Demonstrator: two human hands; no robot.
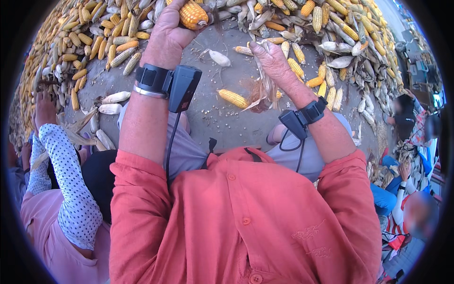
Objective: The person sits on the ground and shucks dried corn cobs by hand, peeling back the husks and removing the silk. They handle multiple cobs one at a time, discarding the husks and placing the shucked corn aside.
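My left hand (172, 33), at the top of the view, is wrapped around a bare yellow corn cob (193, 15). Lower and to the right, my right hand (275, 64) grips dry corn husks (263, 78) between thumb and fingers. Brown corn silk (258, 95) hangs with the husk strips. Close below lies a husked yellow cob (233, 98) on the concrete ground. A cob still wrapped in pale husk (219, 58) rests between my two hands.
A large heap of husked cobs (95, 46) rises at the left and far side. Unhusked ears (340, 62) pile up at the right. Loose kernels dot the ground (209, 124). A co-worker's dotted sleeve (67, 177) is close at my left; other people sit at the right.
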